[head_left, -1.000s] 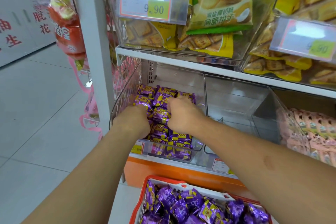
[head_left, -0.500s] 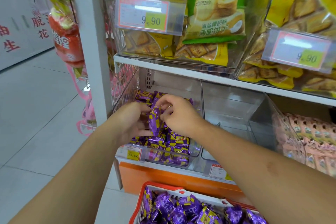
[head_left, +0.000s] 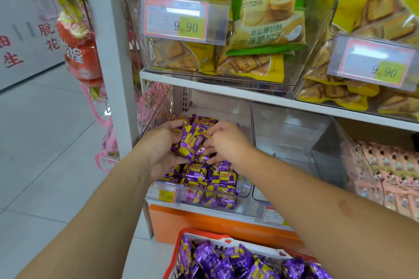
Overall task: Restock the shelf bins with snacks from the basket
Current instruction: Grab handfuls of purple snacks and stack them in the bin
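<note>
Head view: my left hand (head_left: 162, 147) and right hand (head_left: 223, 142) now grip a lifted purple snack (head_left: 189, 142) (earlier pressing the pile) above the near-left bin (head_left: 246, 192).

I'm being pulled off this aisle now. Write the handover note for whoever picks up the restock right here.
Left hand: grips a purple packet over the left bin.
Right hand: fingers pinch the same clump of packets from the other side.
Bin: partly filled with purple packets, stacked roughly at the front.
Basket: on the floor below the shelf, many purple packets in it.
Middle bin: clear, nothing seen inside.
Done: part of the left bin filled.
Left: set down the held packets, tidy them, then move the rest over from the basket.
</note>
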Demonstrator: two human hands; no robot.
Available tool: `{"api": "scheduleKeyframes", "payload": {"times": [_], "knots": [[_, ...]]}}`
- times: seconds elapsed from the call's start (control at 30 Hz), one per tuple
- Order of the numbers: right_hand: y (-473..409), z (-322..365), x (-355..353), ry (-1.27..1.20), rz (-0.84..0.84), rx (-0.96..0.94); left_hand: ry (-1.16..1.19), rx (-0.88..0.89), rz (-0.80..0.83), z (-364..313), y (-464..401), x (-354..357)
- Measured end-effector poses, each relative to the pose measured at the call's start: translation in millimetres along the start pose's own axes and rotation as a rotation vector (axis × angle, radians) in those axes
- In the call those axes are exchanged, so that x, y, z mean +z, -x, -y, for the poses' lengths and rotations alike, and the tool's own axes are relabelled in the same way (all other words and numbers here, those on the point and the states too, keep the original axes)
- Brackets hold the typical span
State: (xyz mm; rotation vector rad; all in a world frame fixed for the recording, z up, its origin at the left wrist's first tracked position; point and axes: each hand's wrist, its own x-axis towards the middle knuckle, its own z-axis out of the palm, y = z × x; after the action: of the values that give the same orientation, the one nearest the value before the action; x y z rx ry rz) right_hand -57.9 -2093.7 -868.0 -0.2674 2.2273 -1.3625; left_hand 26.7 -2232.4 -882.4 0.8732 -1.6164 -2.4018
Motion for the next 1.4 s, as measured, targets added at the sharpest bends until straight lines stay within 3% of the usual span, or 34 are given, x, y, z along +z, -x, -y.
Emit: {"api": "scheduleKeyframes", "payload": {"times": [0.1, 0.27, 0.37, 0.47, 0.57, 0.77, 1.0, 1.13, 1.27, 1.4], "knots": [[1, -4, 6, 0.029, 0.065, -0.085, 0.043, 0.017, -0.007, -1, 2, 2], [-8, -15, 10, 0.402, -0.046, -0.525, -0.084, 0.059, -0.078, -1, 1, 2], [-16, -14, 10, 0.547, -0.063, -0.647, -0.157, 0.107, -0.130, -2, -1, 1], [-28, -14, 18, 0.588, -0.108, -0.560, -0.268, 0.170, -0.187, -4, -2, 2], [-36, -11, 31, 0.592, -0.170, -0.491, -0.606, 0.311, -0.242, -4, -4, -2], [-34, -3, 51, 0.727, -0.078, -0.461, -1.073, 0.345, -0.238, 6, 3, -2], [-33, -11, 47, 0.963, -0.047, -0.427, -1.326, 0.328, -0.175, 20, -5, -6], [-35, -13, 50, 0.946, -0.083, -0.439, -1.263, 0.207, -0.155, 20, -5, -2], [-36, -15, 43, 0.888, -0.006, -0.405, -1.224, 0.126, -0.122, 26, -9, -6], [-31, -22, 31, 0.964, -0.021, -0.367, -1.422, 0.257, -0.139, 31, -11, -5]]}}
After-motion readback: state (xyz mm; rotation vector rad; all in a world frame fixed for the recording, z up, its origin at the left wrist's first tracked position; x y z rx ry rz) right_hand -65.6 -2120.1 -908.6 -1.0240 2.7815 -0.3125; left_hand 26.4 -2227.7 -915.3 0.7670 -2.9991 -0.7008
